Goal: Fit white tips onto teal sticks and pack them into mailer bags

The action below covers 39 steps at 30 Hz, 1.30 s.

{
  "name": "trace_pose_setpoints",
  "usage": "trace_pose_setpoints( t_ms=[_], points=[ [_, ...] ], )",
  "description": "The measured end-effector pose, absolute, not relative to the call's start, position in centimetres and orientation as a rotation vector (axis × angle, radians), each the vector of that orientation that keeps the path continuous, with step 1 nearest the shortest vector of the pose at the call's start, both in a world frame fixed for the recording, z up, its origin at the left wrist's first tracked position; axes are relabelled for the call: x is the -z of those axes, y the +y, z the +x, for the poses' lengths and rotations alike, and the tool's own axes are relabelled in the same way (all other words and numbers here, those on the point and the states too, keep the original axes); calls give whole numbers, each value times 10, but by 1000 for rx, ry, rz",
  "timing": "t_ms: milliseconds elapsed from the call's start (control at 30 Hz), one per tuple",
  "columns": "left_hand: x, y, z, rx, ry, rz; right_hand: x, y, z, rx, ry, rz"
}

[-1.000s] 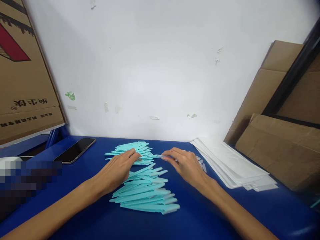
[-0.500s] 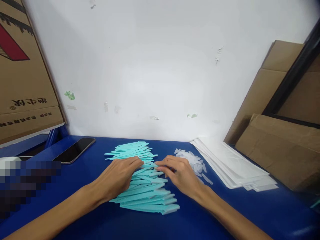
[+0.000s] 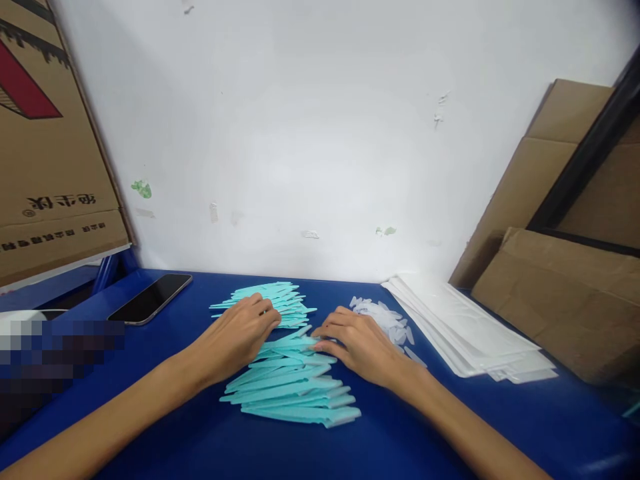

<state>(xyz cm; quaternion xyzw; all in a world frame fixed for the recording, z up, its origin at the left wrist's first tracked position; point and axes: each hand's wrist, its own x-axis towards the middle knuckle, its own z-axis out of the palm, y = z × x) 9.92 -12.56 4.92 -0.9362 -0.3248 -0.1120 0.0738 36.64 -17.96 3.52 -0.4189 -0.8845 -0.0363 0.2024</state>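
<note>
While both hands rest palm-down on the fanned row of teal plastic strips point(image 3: 293, 373) in the middle of the blue worktop point(image 3: 200, 440), nothing is actually gripped. The left hand point(image 3: 235, 337) lies with loosely curled fingers where the near row meets the far pile, and the right hand point(image 3: 357, 343) presses spread fingertips on the row's right edge. Because the strips overlap like shingles and look slick, a sideways push could probably slide several out of order or skew the fan. Small clear plastic pieces point(image 3: 385, 317) sit just beyond the right hand, and a careless sweep might scatter them toward the white bags point(image 3: 465, 327).
</note>
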Motion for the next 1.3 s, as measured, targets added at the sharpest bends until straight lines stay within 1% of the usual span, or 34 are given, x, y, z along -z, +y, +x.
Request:
trace_pose_setpoints(
  t_ms=[67,233,367,500,667,867,1133,1300],
  points=[
    [-46,-117,94,306,-1040,-2805,-41,-179,368,148,-2475,-1231],
    [-39,-106,84,281,-1135,-2810,-59,-169,394,342,-2354,-1642],
    [-34,-104,82,264,-1165,-2812,-62,-162,420,322,-2325,-1824],
    [-33,-103,82,246,-1169,-2807,-65,-162,430,224,-2327,-1924],
    [-35,-104,85,244,-1166,-2800,-69,-165,430,78,-2360,-1969],
    [-31,-102,83,276,-1173,-2801,-64,-166,423,85,-2373,-1993],
    [-29,-101,85,384,-1149,-2785,-63,-169,413,127,-2349,-1791],
    [-37,-107,88,484,-1149,-2725,-57,-171,400,51,-2340,-1602]
  ],
)
